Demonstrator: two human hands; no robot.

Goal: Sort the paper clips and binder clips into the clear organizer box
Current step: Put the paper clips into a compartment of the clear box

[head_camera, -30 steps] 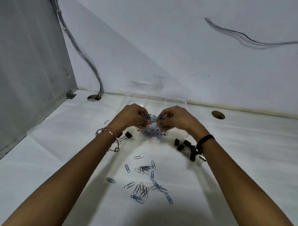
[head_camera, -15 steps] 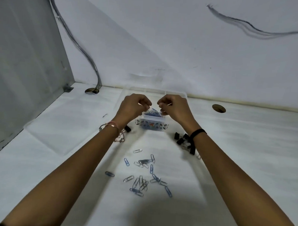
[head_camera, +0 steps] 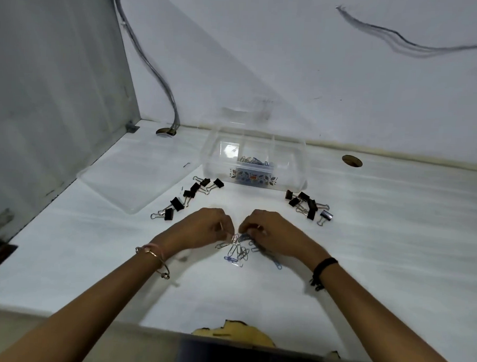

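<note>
The clear organizer box [head_camera: 295, 167] stands at the back of the white table, with several blue and silver paper clips [head_camera: 253, 161] in its middle compartment. A small heap of loose paper clips [head_camera: 238, 252] lies on the table in front of it. My left hand [head_camera: 202, 228] and my right hand [head_camera: 273, 234] are both down at this heap, fingers pinched on clips at its top. Black binder clips lie in two groups: a left group of binder clips [head_camera: 189, 196] and a right group of binder clips [head_camera: 307, 205].
The box's clear lid [head_camera: 128, 181] lies flat to the left. A grey partition [head_camera: 52, 90] walls off the left side. Cable holes [head_camera: 351, 160] sit near the back wall, with cables running up from the left cable hole [head_camera: 165, 132]. The table's front edge is chipped.
Both hands have come back from over the box's middle compartment to the loose clip heap nearer me. The view has tilted down, showing the table's front edge.
</note>
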